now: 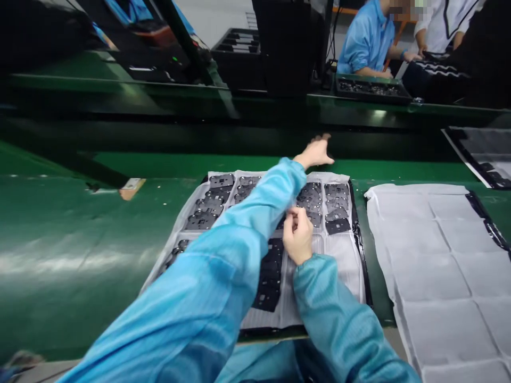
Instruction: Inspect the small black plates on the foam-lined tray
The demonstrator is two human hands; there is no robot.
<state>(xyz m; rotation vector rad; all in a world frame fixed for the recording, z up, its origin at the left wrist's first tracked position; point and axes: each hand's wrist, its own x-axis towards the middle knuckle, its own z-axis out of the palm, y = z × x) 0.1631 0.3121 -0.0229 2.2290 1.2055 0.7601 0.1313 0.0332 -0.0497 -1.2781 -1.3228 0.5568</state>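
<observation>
A tray lined with white sheet (pixel 343 255) lies in front of me, its compartments holding dark flat metal-like parts (pixel 270 276). My left arm stretches across it, and my left hand (pixel 316 152) is beyond the tray's far edge, fingers spread, with nothing visible in it. Over the middle of the tray is my right hand (pixel 297 234), its fingertips pinched together. Whatever those fingertips hold, if anything, is too small to make out. The left sleeve hides part of the tray.
To the right lies another white-lined tray (pixel 423 244), with a dark tray (pixel 487 154) behind it. A dark ledge (pixel 179 127) runs along the back of the green table (pixel 80 255). Beyond it, people in blue (pixel 361 42) and white stand near a black parts tray (pixel 371 89).
</observation>
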